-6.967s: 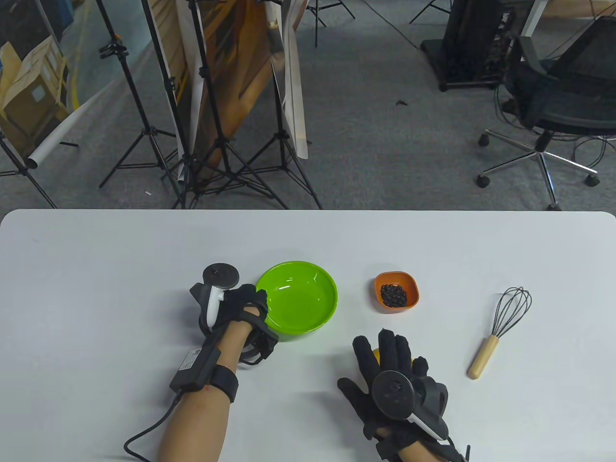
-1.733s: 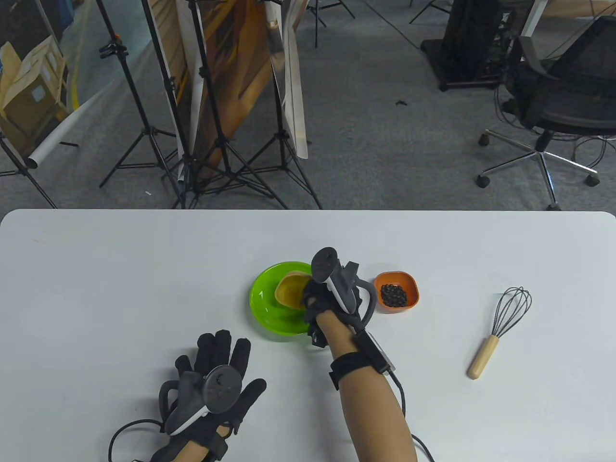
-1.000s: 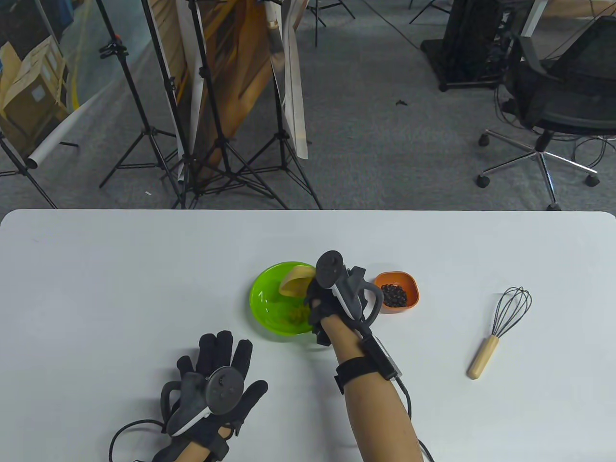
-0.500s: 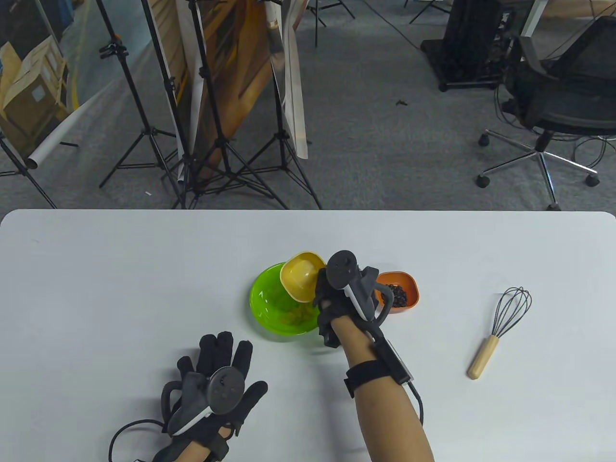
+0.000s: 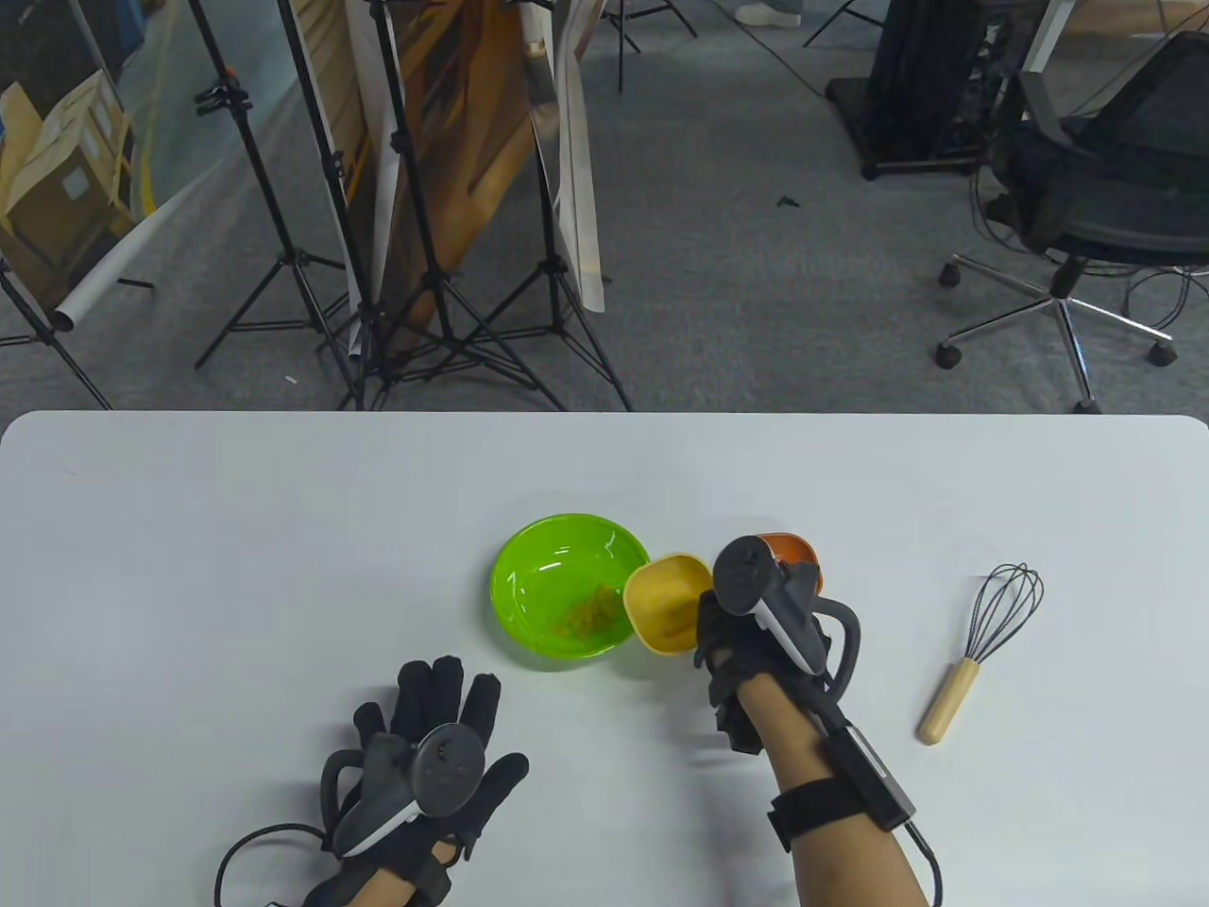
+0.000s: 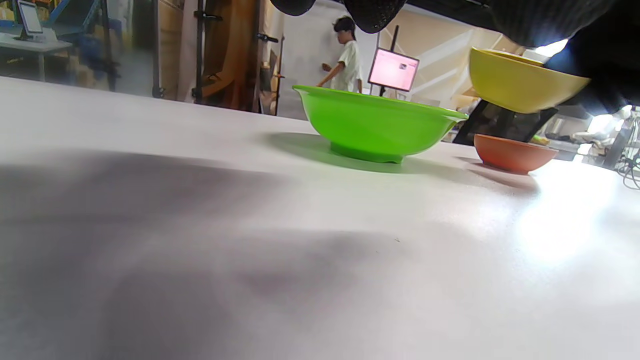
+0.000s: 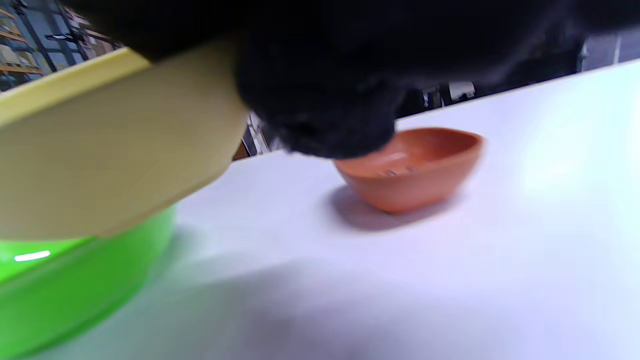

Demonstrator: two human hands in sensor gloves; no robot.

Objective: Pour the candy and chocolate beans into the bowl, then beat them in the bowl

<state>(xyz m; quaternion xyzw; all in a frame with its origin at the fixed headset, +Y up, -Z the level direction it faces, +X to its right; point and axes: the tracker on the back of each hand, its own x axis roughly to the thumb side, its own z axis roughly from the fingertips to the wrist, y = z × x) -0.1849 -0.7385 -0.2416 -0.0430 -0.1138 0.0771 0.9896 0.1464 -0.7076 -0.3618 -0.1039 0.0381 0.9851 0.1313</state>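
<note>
The green bowl [image 5: 567, 584] [image 6: 375, 120] [image 7: 60, 285] stands mid-table with a small heap of yellowish candy [image 5: 590, 609] in its bottom. My right hand [image 5: 723, 642] grips the small yellow dish [image 5: 666, 605] [image 6: 520, 82] [image 7: 100, 140] by its rim, upright in the air just right of the green bowl. Behind that hand sits the orange dish [image 5: 789, 548] [image 6: 515, 152] [image 7: 415, 167]; its chocolate beans are hidden in the table view. My left hand [image 5: 439, 713] lies flat on the table, fingers spread, holding nothing.
A whisk [image 5: 982, 642] with a wooden handle lies on the table at the right. Tripods [image 5: 416, 283] and an office chair [image 5: 1096, 208] stand on the floor beyond the table's [image 5: 189, 529] far edge. A person [image 6: 345, 55] stands in the background of the left wrist view.
My right hand tipped the yellow dish over the green bowl, leaving candy there, then turned it upright and drew it right and nearer. My left hand stayed flat.
</note>
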